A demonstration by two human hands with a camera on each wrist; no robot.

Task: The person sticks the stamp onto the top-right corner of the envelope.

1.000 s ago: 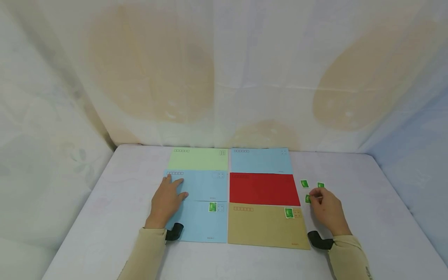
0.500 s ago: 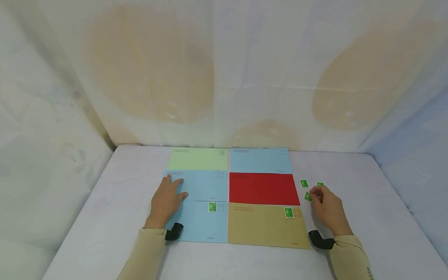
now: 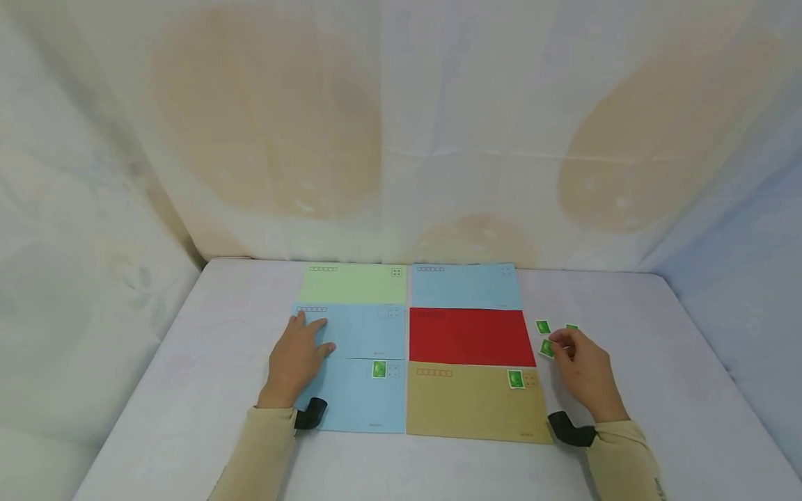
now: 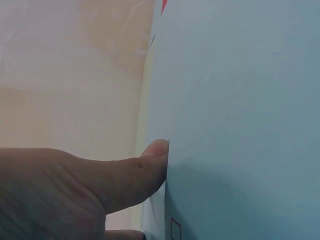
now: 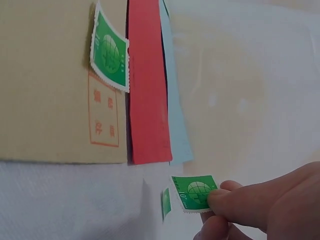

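Note:
My right hand pinches a green postage stamp by its edge between thumb and fingers, just right of the red envelope. Two more stamps lie near it: one stamp flat on the table, another partly behind the fingers. On the left, my left hand lies with spread fingers on the middle blue envelope; its thumb shows at the paper's edge in the left wrist view. A stamp is on the near blue envelope, and a stamp on the brown envelope.
At the back lie a green envelope and another blue envelope. All the envelopes are laid in two columns on the white table. A pale curtain rises behind the table's far edge.
The stamp in my right hand has come up from the table and shifted slightly left and back, turning a little. My left hand stays in place on the envelope.

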